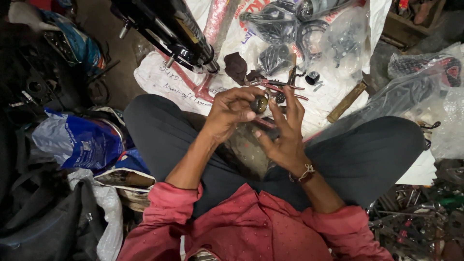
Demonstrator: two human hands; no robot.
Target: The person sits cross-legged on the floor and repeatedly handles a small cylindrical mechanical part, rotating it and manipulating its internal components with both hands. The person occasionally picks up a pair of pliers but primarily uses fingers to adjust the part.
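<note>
I sit cross-legged on the floor in dark trousers and a red shirt. My left hand (pixel 231 112) pinches a small round greasy metal part (pixel 261 103) between thumb and fingertips, held above my lap. My right hand (pixel 285 130) is beside it with fingers spread and palm toward the part, its fingertips touching or nearly touching it. A string bracelet is on the right wrist.
A white sack cloth (pixel 169 79) lies in front of my knees with pliers with red handles (pixel 278 86), a wooden-handled tool (pixel 347 102) and bagged black parts (pixel 280 29). A black bicycle fork (pixel 169 31) reaches in from upper left. Blue plastic bags (pixel 79 142) lie left, metal scraps (pixel 415 217) right.
</note>
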